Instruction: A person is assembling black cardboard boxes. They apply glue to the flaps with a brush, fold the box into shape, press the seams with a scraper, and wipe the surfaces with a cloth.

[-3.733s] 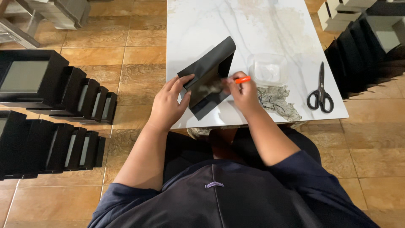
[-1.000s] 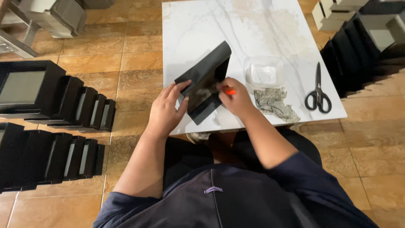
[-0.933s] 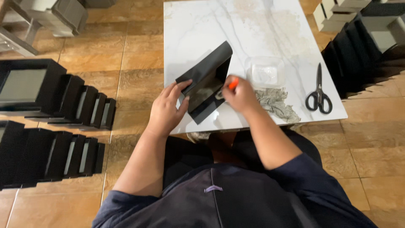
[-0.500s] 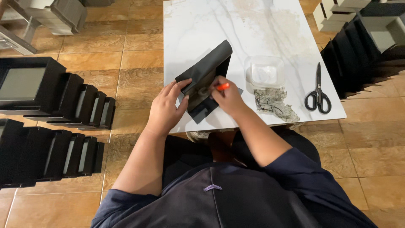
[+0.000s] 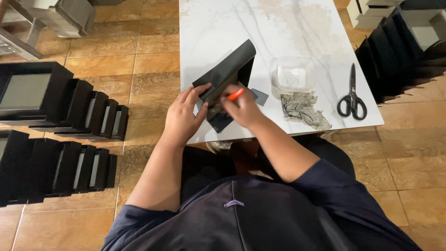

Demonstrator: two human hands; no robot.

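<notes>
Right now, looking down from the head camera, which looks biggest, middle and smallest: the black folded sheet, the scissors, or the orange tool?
1. black folded sheet, largest
2. scissors
3. orange tool, smallest, though the right hand hides part of it

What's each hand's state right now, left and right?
Left hand: closed on the edge of the folded black sheet.
Right hand: closed on an orange tool, tip at the sheet.

White marble desk (image 5: pixel 223 28), upper mid frame: black folded sheet (image 5: pixel 227 74), clear tub (image 5: pixel 291 75), scissors (image 5: pixel 351 95) at right, crumpled paper scrap (image 5: pixel 304 109).
</notes>
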